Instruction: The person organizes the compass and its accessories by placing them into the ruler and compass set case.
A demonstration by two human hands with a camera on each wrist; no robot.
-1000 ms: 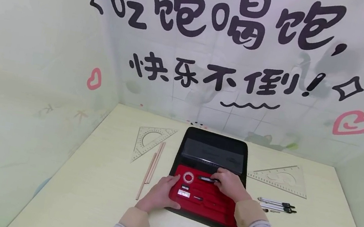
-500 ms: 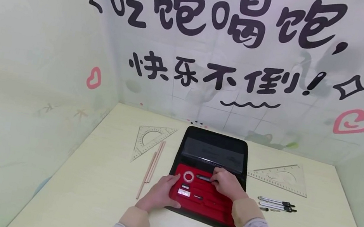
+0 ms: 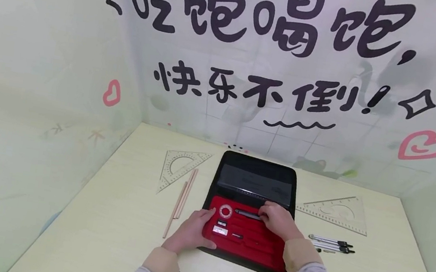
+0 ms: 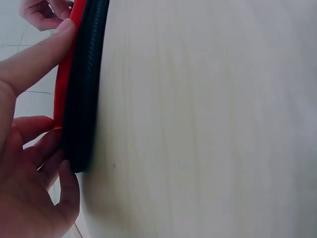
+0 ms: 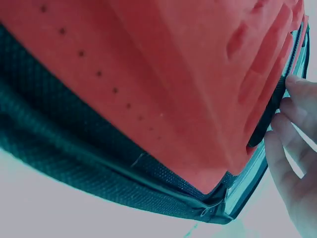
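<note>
An unfolded black zip case lies on the table, with a red moulded tray in its near half. My left hand grips the case's near left corner, thumb along the front edge and fingers at the left side. In the tray's top slot lies a slim, dark, pen-like tool. The fingertips of my right hand touch its right end; the right wrist view shows them at a black end in the slot. A white ring-shaped piece, a sharpener and an eraser sit in the tray.
Left of the case lie a set square with a protractor arc and several wooden pencils. To its right are another set square, metal compasses and small parts. A printed wall sheet stands behind the table.
The pen-like tool, held at its end before, now lies along the top slot. My right hand has shifted slightly right along it. The left hand keeps its place on the case.
</note>
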